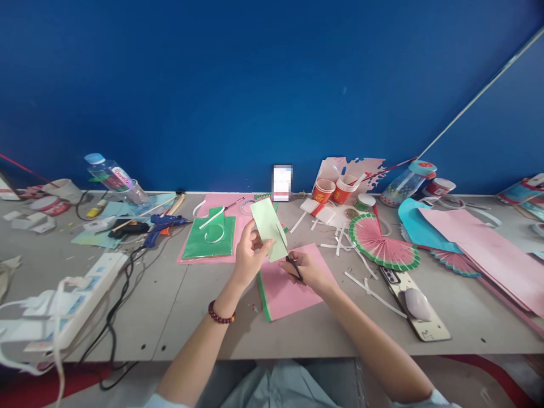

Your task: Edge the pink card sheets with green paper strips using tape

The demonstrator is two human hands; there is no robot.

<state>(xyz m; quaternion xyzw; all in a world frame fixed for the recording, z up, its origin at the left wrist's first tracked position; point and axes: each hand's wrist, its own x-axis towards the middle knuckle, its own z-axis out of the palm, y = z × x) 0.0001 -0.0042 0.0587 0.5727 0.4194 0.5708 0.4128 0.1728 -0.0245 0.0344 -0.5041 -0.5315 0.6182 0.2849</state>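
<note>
My left hand (251,249) grips a light green sheet of paper (267,222) by its lower left side, the thumb in front and the fingers behind. My right hand (306,271) is closed around the black handles of a pair of scissors (294,268). The scissor blades point up and to the left and lie against the right part of the green paper. Under both hands a pink sheet of paper (293,294) with a green strip along its left edge lies on the table.
A green packet (208,241) lies left, near a blue glue gun (164,224) and a white power strip (91,294). To the right are a watermelon-patterned paper fan (382,245), white paper strips (369,290), a phone (419,311) with a mouse on it, and red paper cups (325,191).
</note>
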